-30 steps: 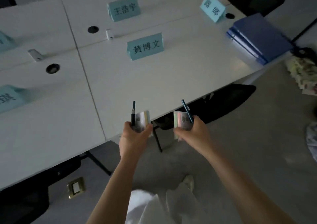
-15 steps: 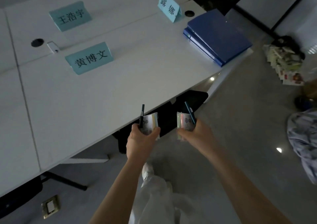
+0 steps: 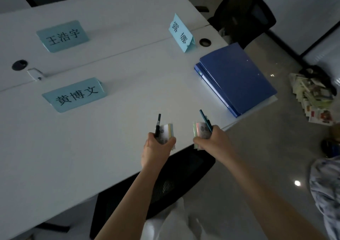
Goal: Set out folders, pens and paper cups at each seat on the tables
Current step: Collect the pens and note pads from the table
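Observation:
My left hand (image 3: pixel 155 150) grips a dark pen (image 3: pixel 158 123) together with a striped paper cup (image 3: pixel 166 132) over the near edge of the white table (image 3: pixel 77 147). My right hand (image 3: pixel 211 140) holds a teal pen (image 3: pixel 205 119) and a pastel striped paper cup (image 3: pixel 199 130) just beside it, near the table's front right edge. A stack of blue folders (image 3: pixel 237 76) lies at the table's right end, well beyond my right hand.
Three light-blue name cards stand on the table: one in front of me (image 3: pixel 73 94), one further back (image 3: pixel 62 35), one at the right end (image 3: pixel 181 32). A black chair (image 3: pixel 165 181) is tucked under the table below my hands; another chair (image 3: pixel 242 13) stands at the far right. A paper pile (image 3: pixel 312 96) lies on the floor.
I have moved rightward along the table, so the folders and right name card are closer. Both hands, still holding their pens and cups, now hover over the table edge.

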A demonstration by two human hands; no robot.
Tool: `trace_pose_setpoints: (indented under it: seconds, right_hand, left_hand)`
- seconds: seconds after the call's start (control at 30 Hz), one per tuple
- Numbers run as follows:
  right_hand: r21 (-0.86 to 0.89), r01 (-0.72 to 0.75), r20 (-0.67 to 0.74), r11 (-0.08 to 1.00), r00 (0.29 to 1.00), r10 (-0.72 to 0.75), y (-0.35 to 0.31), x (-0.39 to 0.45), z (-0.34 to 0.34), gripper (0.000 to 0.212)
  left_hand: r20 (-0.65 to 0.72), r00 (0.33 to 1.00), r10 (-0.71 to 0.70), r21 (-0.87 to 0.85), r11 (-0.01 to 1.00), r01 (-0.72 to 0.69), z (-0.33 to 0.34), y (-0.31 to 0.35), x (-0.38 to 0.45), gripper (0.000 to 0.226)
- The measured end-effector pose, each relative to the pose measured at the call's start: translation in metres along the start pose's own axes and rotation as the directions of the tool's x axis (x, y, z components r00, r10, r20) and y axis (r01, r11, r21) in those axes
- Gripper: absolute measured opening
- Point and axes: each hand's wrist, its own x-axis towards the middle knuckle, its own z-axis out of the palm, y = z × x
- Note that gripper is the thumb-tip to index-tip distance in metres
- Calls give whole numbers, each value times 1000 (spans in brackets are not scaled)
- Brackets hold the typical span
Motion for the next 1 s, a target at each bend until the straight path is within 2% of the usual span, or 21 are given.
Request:
trace_pose_setpoints:
  seconds: [0.17, 0.3, 0.47, 0.57, 0.77, 1.0]
  right_hand:
    - [-76, 24, 42, 997, 999, -21, -3, 75, -21, 58]
    - [-133, 39, 152, 990, 988, -19, 0, 135, -23, 60]
    - [-210, 43, 289, 977, 957, 19, 9, 196, -29, 63]
    - [-226, 40, 329, 973, 943, 38, 13, 219, -32, 65]
    - [-242, 78, 380, 967, 925, 20, 7, 244, -30, 64]
    - [-291, 173, 422, 941, 906, -36, -5, 254, -25, 81]
  left_hand:
    - [14, 998, -64, 59, 996, 63, 35, 38, 45, 57]
    - [29, 987, -159, 128, 980, 154, 72, 58, 74, 60]
    - [-78, 942, -326, 152, 930, 335, 115, 84, 100, 63]
    - [-131, 918, -375, 156, 906, 393, 136, 99, 108, 61]
    - [-197, 896, -397, 149, 891, 428, 157, 123, 124, 62]
    - [-158, 897, -414, 40, 904, 425, 148, 120, 127, 79]
